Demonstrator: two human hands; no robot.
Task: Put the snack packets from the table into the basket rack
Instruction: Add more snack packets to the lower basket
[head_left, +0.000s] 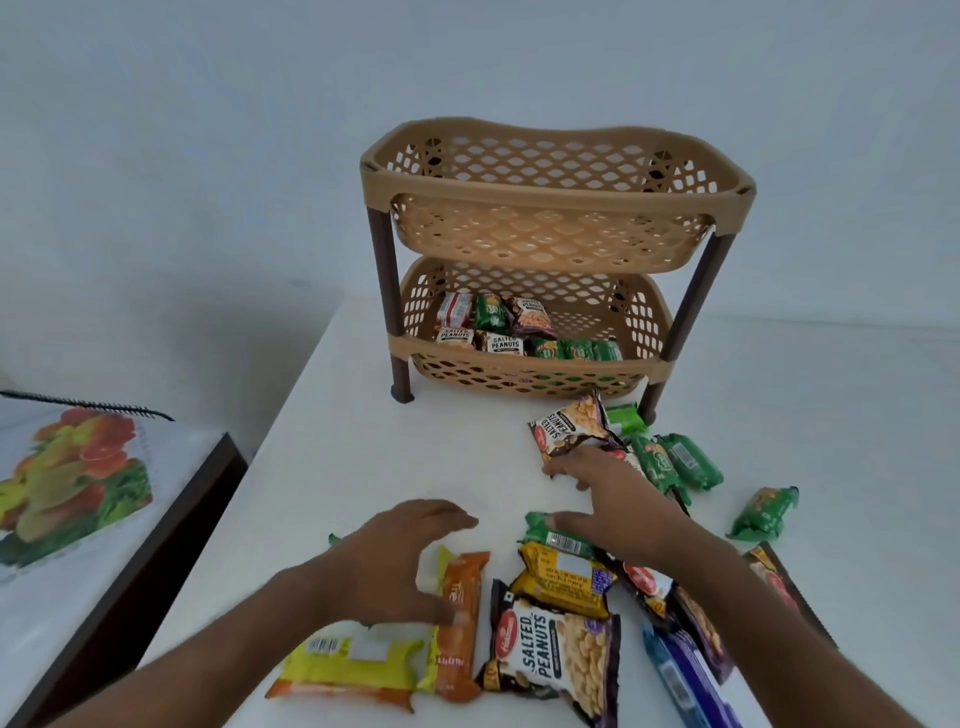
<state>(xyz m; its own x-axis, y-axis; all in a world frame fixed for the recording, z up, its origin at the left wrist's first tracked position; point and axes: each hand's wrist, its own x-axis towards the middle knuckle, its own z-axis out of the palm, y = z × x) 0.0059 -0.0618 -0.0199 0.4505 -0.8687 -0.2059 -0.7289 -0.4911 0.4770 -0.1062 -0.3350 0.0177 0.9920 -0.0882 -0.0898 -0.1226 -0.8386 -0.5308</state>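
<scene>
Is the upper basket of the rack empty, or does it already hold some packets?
Empty, as far as shows: the upper basket has only bare lattice inside. The packets so far all lie in the lower basket.

Rack (558, 195) perforated matt plastic; packets (558, 657) glossy foil; table (337, 441) smooth, matt.

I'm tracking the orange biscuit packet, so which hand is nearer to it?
Left. The left hand arches directly over the orange biscuit packet, thumb at its edge. The right hand is farther off, up near the salted peanuts packet.

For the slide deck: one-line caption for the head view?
Left hand over orange packet, right hand on salted peanuts packet; basket rack lower tier partly filled.
</scene>
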